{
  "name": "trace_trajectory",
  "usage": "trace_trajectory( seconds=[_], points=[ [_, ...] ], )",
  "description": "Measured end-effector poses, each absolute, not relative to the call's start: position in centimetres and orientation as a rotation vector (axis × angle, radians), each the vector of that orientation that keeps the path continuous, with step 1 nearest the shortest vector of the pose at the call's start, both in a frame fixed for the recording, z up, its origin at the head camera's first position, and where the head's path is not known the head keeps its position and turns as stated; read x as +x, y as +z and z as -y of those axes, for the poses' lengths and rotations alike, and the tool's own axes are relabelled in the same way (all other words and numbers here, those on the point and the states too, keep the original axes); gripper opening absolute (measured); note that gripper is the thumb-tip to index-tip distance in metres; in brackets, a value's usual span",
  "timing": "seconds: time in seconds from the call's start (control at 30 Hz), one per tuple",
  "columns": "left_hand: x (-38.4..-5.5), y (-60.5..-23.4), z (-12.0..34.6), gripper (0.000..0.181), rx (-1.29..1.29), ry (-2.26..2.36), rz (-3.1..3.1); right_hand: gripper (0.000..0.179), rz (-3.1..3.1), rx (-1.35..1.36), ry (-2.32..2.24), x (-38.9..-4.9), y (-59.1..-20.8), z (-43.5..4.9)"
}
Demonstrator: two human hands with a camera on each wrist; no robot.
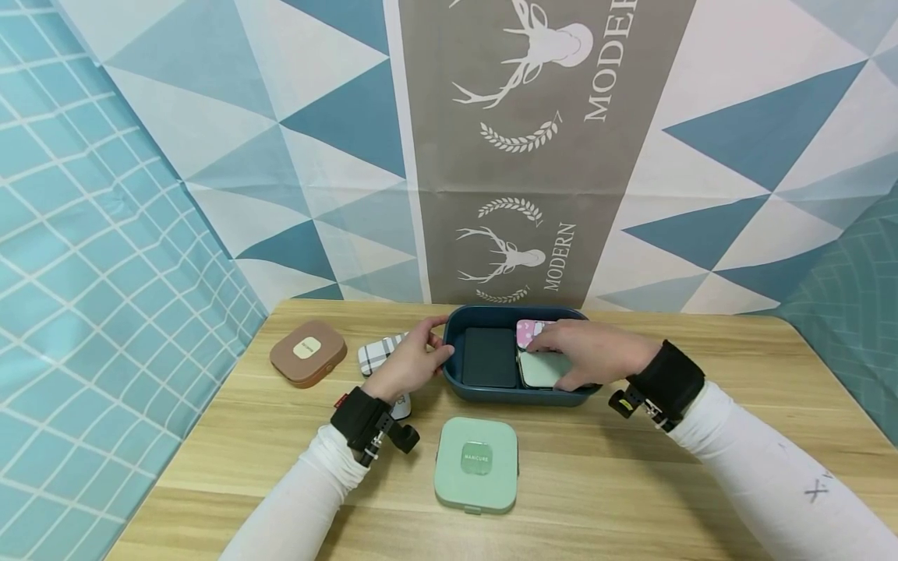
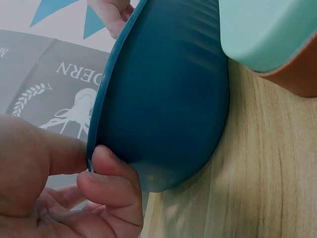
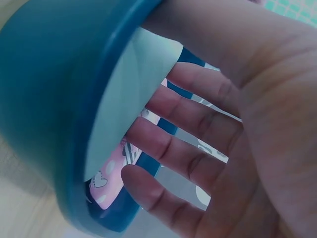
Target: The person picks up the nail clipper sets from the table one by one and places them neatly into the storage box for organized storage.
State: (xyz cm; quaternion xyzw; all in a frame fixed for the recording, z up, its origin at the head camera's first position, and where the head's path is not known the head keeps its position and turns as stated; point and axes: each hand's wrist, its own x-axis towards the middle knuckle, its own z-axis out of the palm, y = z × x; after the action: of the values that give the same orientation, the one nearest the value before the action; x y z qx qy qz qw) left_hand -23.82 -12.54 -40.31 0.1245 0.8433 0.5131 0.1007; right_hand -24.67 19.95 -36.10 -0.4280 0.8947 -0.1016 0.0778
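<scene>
While the left hand [image 1: 409, 361] pinches the dark-blue oval plastic tub [image 1: 493, 395] by its rim, the right hand [image 1: 596, 352], gripping the pale-green rectangular case [image 1: 542, 370], should hold it level.

"MANICURE" on mint case [image 1: 476, 481]; "MODERN" twice on grey backdrop [image 1: 491, 178]; "X" on sleeve [image 1: 765, 460].

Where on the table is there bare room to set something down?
The table is bare right of the blue tub, beyond the right sleeve, and between that sleeve and the green case. The tub's left end is crowded: left hand, plaid item and, farther left, brown case.
</scene>
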Motion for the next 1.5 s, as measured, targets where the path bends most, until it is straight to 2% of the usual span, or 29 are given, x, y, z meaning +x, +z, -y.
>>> trace_trajectory(
  seconds=[0.67,1.5],
  points=[
    [-23.71,-40.26,12.47,0.059,0.362,1.525,-2.493,0.058,-2.773,-1.286,-0.15,-24.31,-36.4,-19.61],
    [-23.67,-40.25,12.45,0.059,0.358,1.527,-2.482,0.051,-2.844,-1.301,-0.205,-24.01,-36.98,-20.27]
  ],
)
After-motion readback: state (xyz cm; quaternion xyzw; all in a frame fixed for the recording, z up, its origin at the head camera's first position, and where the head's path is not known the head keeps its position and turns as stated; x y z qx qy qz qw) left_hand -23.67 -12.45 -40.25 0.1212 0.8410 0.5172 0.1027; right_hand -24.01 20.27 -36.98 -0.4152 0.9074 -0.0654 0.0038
